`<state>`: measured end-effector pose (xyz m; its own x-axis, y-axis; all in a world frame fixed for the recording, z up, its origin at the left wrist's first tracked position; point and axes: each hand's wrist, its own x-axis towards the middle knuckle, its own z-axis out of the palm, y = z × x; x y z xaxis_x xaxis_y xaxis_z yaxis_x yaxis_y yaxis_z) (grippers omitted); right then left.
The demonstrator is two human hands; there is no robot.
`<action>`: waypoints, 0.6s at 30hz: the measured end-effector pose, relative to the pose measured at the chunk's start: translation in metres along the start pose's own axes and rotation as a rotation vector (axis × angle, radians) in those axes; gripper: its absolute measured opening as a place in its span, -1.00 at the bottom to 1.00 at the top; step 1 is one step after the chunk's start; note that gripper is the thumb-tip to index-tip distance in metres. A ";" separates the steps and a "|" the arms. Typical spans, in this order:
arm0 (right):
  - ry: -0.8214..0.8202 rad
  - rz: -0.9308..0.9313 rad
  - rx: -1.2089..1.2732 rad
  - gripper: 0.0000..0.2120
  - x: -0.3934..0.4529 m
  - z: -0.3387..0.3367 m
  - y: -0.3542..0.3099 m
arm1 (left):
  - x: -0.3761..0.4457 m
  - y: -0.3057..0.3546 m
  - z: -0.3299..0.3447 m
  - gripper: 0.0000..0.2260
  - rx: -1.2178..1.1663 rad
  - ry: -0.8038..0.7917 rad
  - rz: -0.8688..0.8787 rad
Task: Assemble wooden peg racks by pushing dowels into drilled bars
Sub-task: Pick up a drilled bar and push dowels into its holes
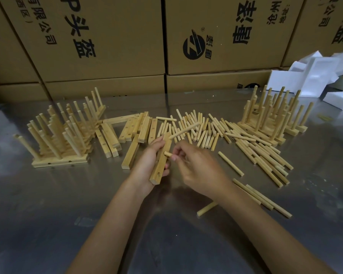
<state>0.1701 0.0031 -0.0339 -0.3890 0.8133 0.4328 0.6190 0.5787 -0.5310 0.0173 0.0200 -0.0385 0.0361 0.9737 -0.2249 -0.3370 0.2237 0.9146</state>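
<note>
at the far left a stack of finished racks [59, 139] is seen on the metal table [48, 204], and loose drilled bars [131, 127] are piled just beside it. nearer the middle, a drilled bar [161, 161] is held off the table by the left hand [149, 163], whose fingers are curled round it; 1 dowel [183, 131] is already seated near its far end. a second dowel [168, 154] is pinched by the fingers of the right hand [198, 167], its tip brought against the bar's side. loose dowels [246, 143] are spread to the right, before another stack of racks [271, 117]. if the dowel is entered at a slant, it may be jammed or the hole's edge split; if the bar is gripped loosely, it may be twisted and the hole missed.
</note>
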 end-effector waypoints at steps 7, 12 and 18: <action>0.128 -0.082 -0.098 -0.88 -0.003 0.002 0.003 | 0.001 -0.003 0.003 -0.70 0.106 0.024 0.063; 0.108 -0.088 -0.201 -0.87 -0.003 0.001 0.003 | -0.001 -0.008 0.006 -0.71 0.123 0.024 0.080; 0.094 -0.015 -0.053 -0.87 0.000 0.000 0.006 | -0.001 -0.012 0.010 -0.69 0.195 0.025 0.123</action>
<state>0.1739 0.0066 -0.0376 -0.3341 0.7935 0.5086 0.6496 0.5848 -0.4858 0.0306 0.0165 -0.0454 -0.0180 0.9933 -0.1138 -0.1487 0.1099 0.9828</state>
